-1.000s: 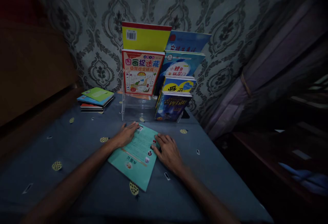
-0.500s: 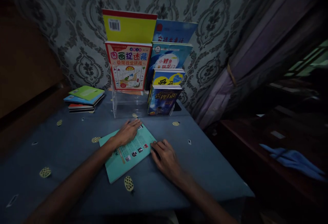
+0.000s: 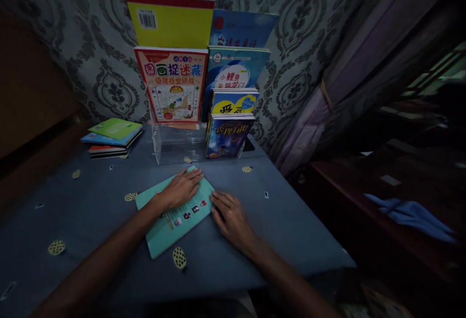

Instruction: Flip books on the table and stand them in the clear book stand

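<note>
A teal book (image 3: pixel 160 234) lies at a slant on the cloth-covered table, its printed text and small portrait pictures facing up. My left hand (image 3: pixel 181 188) rests flat across its upper part with fingers stretched out, hiding some of the print. At the book's right edge is my right hand (image 3: pixel 232 217), its fingertips touching the corner and its fingers loosely extended. Behind them stands a clear acrylic book rack (image 3: pixel 178 152). It holds a red-bordered picture book (image 3: pixel 174 87), a yellow book (image 3: pixel 178 26), and on the right several blue ones, with a dark blue book (image 3: pixel 229 136) in front.
To the left is a small stack of books (image 3: pixel 114 136), green on top. The table (image 3: pixel 291 240) has a blue-grey cloth with pineapple prints. A patterned wall (image 3: pixel 120 80) and a purple curtain (image 3: pixel 313 119) stand behind. Blue fabric (image 3: pixel 411 216) lies at the right.
The view has shifted slightly, bringing the rack nearer. My left hand still lies on the teal book. My right fingers look straighter at its edge; the book stays in place.
</note>
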A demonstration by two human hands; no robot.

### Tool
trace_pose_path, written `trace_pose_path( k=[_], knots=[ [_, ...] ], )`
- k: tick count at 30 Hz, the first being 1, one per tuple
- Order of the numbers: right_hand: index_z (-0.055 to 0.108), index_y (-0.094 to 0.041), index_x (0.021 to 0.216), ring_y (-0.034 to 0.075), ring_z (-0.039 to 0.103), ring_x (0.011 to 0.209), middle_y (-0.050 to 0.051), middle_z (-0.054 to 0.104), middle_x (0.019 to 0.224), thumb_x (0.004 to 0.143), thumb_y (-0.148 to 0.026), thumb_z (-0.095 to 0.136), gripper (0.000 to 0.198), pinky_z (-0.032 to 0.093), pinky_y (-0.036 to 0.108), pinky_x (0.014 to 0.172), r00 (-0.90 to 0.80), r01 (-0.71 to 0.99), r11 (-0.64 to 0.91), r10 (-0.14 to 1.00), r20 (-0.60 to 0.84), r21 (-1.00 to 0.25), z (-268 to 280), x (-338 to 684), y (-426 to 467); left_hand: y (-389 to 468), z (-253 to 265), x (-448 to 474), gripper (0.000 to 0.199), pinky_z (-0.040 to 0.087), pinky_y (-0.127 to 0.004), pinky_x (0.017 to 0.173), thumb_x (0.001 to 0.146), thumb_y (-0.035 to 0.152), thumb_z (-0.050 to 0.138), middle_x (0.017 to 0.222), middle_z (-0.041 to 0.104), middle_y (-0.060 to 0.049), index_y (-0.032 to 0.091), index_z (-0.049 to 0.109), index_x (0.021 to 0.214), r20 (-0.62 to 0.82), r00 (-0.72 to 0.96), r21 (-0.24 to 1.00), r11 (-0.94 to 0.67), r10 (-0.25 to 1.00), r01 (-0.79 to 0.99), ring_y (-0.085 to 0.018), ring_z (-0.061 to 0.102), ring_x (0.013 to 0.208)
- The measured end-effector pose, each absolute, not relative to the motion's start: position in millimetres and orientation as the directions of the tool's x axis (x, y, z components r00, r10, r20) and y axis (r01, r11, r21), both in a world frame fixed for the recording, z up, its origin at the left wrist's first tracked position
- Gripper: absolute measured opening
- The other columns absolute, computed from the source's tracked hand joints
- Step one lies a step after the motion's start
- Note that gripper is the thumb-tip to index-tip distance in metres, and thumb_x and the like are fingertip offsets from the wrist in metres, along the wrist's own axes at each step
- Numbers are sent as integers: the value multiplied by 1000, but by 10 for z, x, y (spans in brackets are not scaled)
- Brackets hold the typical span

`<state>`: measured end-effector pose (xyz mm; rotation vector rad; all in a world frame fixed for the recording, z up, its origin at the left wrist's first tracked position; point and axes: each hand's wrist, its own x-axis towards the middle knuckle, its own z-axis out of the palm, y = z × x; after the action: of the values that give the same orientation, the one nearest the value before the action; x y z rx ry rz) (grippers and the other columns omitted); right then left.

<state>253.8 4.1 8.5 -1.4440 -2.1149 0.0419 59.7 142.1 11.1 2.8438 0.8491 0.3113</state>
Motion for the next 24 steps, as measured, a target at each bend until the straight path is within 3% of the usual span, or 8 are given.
trace_pose_path(
  k=[7, 15, 24],
  knots=[
    [64, -18, 127, 26, 59, 121, 13, 66, 129, 97, -23, 44, 36, 49, 47, 103, -235, 827, 404, 880, 412, -391, 89, 2548, 56, 1383, 159, 614, 54, 16, -43, 122, 104, 47, 27, 156, 39, -7, 20, 42, 148, 137, 800, 245, -802, 585, 545, -22, 31, 146],
    [64, -18, 127, 27, 57, 123, 12, 65, 131, 96, -21, 46, 36, 48, 48, 103, -233, 838, 386, 892, 387, -386, 61, 2564, 55, 1221, 177, 650, 51, 13, -42, 123, 106, 45, 22, 156, 39, -3, 25, 41, 149, 130, 872, 232, -869, 473, 437, -18, 29, 147],
    [69, -19, 115, 26, 63, 116, 12, 69, 122, 92, -17, 52, 29, 52, 45, 97, -220, 771, 456, 846, 486, -444, 53, 2614, 66, 1129, 235, 693, 49, 15, -48, 122, 106, 40, 22, 155, 40, -4, 25, 41, 148, 97, 865, 166, -865, 493, 474, -21, 30, 147]
  ],
)
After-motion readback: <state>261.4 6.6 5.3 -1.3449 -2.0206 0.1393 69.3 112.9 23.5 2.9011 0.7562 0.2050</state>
